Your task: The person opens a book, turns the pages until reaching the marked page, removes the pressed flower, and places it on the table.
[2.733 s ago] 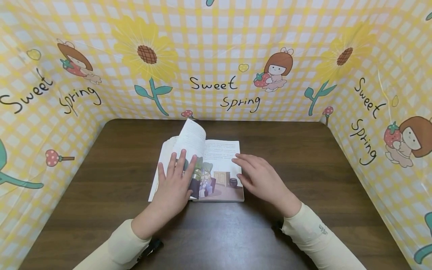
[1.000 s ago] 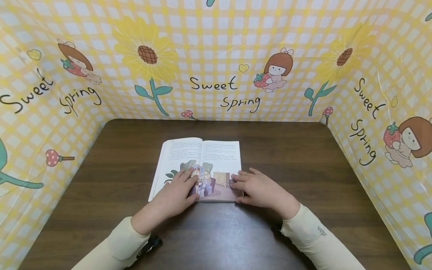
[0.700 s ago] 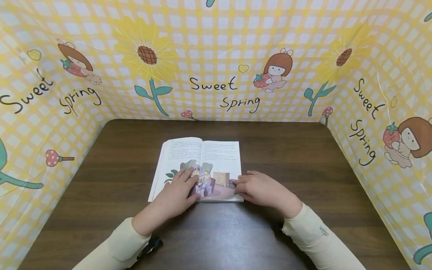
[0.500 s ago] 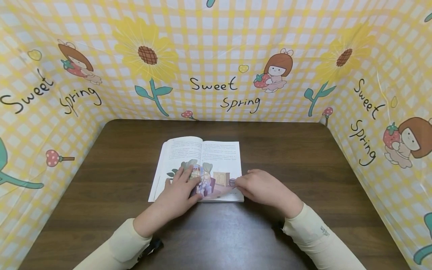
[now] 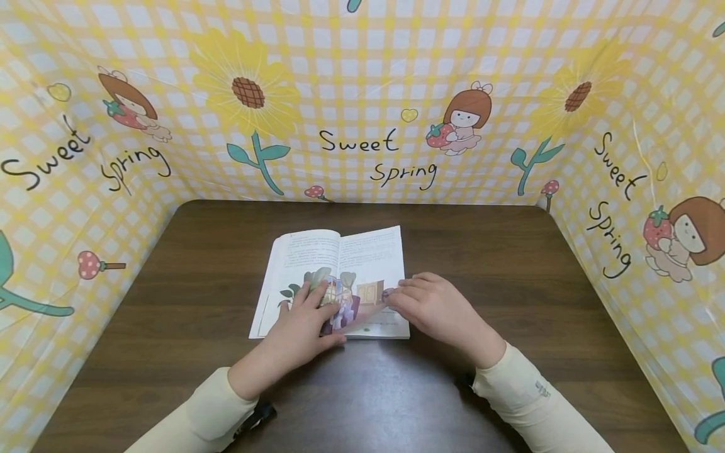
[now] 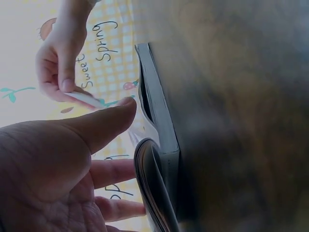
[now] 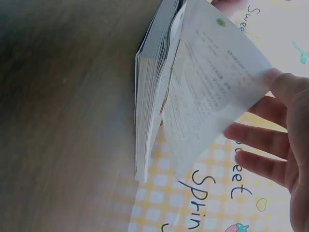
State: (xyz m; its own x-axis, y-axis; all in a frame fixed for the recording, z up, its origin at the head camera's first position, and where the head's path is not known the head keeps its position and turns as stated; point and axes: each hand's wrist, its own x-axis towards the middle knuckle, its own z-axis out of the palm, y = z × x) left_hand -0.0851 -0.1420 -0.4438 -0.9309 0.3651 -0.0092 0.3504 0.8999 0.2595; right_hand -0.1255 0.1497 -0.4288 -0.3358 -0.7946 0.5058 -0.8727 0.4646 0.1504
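Observation:
An open picture book (image 5: 308,251) lies on the table, with printed text above and a coloured room scene below. My right hand (image 5: 438,311) pinches the outer edge of the right-hand page (image 5: 374,251) between thumb and fingers and holds it lifted. In the right wrist view that raised page (image 7: 212,82) slants up from the thick block of pages (image 7: 157,82). My left hand (image 5: 297,321) rests with spread fingers on the left page near the spine, its thumb (image 6: 108,123) straight at the book's near edge.
The book lies on a dark brown wooden table (image 5: 481,245). A yellow checked cloth (image 5: 351,82) printed with flowers and "Sweet Spring" stands around the back and sides. Both forearms wear pale sleeves (image 5: 538,390), with a dark strap (image 5: 255,418) near the left wrist.
A page turned over and settled on the left side. My right hand then took the right page's edge and raised it, while my left hand shifted slightly right.

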